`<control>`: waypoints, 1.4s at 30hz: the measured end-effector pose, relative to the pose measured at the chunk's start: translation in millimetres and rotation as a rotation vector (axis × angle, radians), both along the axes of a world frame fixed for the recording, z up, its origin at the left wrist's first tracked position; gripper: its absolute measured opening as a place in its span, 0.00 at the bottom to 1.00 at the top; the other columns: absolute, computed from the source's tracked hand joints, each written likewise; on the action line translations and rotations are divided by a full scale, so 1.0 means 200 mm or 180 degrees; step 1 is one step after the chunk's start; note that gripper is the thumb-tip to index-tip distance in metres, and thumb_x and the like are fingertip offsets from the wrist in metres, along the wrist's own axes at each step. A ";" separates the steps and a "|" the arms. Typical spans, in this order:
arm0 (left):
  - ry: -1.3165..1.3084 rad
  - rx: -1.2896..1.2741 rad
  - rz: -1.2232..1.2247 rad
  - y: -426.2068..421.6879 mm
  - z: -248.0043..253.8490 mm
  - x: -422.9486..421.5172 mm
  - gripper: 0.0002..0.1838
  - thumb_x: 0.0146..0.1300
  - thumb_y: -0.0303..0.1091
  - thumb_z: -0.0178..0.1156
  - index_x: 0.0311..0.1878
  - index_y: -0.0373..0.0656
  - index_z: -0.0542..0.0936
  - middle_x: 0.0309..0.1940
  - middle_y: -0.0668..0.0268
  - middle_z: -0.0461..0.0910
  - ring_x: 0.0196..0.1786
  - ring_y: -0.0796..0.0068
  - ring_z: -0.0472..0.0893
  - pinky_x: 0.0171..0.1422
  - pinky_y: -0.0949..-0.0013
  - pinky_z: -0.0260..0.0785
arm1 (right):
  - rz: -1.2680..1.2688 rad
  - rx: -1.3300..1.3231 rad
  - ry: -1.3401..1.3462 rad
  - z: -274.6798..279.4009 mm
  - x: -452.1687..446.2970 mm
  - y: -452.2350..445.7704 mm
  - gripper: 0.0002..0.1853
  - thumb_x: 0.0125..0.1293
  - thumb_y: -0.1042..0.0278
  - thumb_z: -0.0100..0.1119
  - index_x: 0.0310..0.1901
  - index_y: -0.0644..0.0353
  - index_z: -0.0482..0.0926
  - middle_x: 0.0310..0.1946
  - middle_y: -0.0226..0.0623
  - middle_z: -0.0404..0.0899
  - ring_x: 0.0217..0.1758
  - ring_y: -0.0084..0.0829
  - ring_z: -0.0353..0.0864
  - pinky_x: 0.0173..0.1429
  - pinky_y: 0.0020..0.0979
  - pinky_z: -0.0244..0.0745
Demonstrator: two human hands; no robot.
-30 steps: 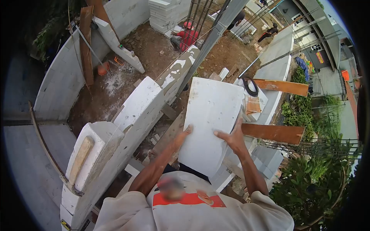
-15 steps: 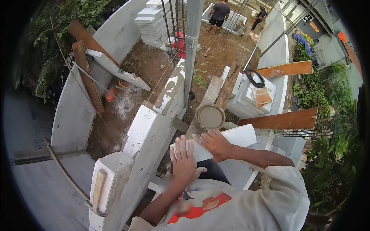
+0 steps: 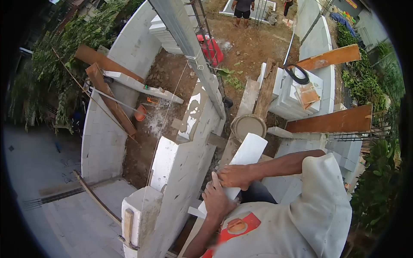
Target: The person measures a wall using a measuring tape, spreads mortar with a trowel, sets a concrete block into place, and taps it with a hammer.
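A white lightweight concrete block [image 3: 251, 149] lies slanted in front of my body, its far end up and to the right. My right hand [image 3: 238, 175] is closed over the block's middle, fingers curled across it. Close beside it, my left hand [image 3: 218, 199] is wrapped against the block's left side, nearer its lower end, and its fingertips almost meet my right hand. Part of the block is hidden beneath both hands. Just beyond its far end stands a round bucket of grey mortar [image 3: 249, 127] on planks.
To the left runs a block wall [image 3: 180, 172] with wet mortar [image 3: 194, 107] on top and a taut string. A hammer [image 3: 128, 228] hangs at its near end. A metal post [image 3: 183, 41] rises ahead. Stacked blocks [image 3: 279, 103] stand right. Other people [image 3: 244, 8] are farther off.
The block has swung from nearly level to a steeper slant, its far end turning away from me. My left hand has gone from flat and outstretched to bent around the block. The view has shifted.
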State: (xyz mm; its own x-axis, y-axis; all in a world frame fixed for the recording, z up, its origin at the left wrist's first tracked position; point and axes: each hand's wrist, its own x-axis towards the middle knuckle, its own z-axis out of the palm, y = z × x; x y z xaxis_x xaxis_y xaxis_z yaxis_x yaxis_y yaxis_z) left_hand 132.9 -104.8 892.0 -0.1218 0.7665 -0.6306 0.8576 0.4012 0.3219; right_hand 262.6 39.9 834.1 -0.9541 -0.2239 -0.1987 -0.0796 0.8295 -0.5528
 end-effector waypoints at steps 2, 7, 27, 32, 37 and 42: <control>0.0243 0.0333 -0.0037 0.04 0.05 -0.01 0.78 0.46 0.52 0.86 0.88 0.33 0.41 0.66 0.39 0.72 0.68 0.38 0.76 0.74 0.39 0.65 | -0.0318 -0.0314 0.0165 -0.06 0.00 0.01 0.44 0.42 0.63 0.84 0.65 0.68 0.78 0.65 0.53 0.76 0.71 0.51 0.75 0.77 0.52 0.68; 0.0568 -0.0166 -0.0153 0.13 0.13 -0.03 0.74 0.48 0.55 0.84 0.88 0.33 0.47 0.62 0.41 0.77 0.64 0.40 0.79 0.72 0.42 0.66 | -0.0618 -0.0496 0.0410 -0.15 0.01 -0.01 0.63 0.36 0.57 0.91 0.76 0.66 0.66 0.72 0.53 0.70 0.75 0.53 0.71 0.77 0.57 0.67; 0.0751 -0.0134 0.0576 0.00 0.50 -0.22 0.67 0.42 0.52 0.88 0.79 0.28 0.61 0.69 0.41 0.72 0.73 0.41 0.72 0.81 0.43 0.62 | -0.4072 -0.7323 0.0411 -0.47 0.10 -0.47 0.51 0.73 0.51 0.76 0.86 0.58 0.54 0.76 0.44 0.71 0.75 0.43 0.77 0.76 0.56 0.75; 0.0978 0.0638 0.0539 -0.02 1.00 -0.25 0.72 0.42 0.55 0.89 0.80 0.26 0.55 0.69 0.40 0.68 0.70 0.38 0.73 0.77 0.42 0.67 | -0.3792 -0.6621 0.0925 0.13 -0.01 -0.16 0.58 0.64 0.58 0.85 0.85 0.63 0.52 0.74 0.46 0.71 0.78 0.41 0.73 0.77 0.47 0.76; 0.1110 0.1410 0.0203 0.12 1.40 -0.35 0.80 0.42 0.71 0.84 0.85 0.30 0.51 0.76 0.35 0.63 0.78 0.35 0.69 0.82 0.38 0.62 | -0.3200 -0.6132 0.1628 0.51 -0.23 0.03 0.60 0.57 0.55 0.90 0.82 0.64 0.57 0.72 0.45 0.74 0.76 0.41 0.76 0.78 0.45 0.74; 0.1299 0.1821 0.0815 0.30 1.64 -0.50 0.69 0.41 0.56 0.83 0.81 0.28 0.58 0.74 0.37 0.66 0.79 0.39 0.68 0.82 0.39 0.61 | -0.2510 -0.5954 0.2151 0.81 -0.48 0.28 0.61 0.56 0.53 0.91 0.81 0.67 0.57 0.71 0.52 0.73 0.81 0.43 0.70 0.83 0.46 0.69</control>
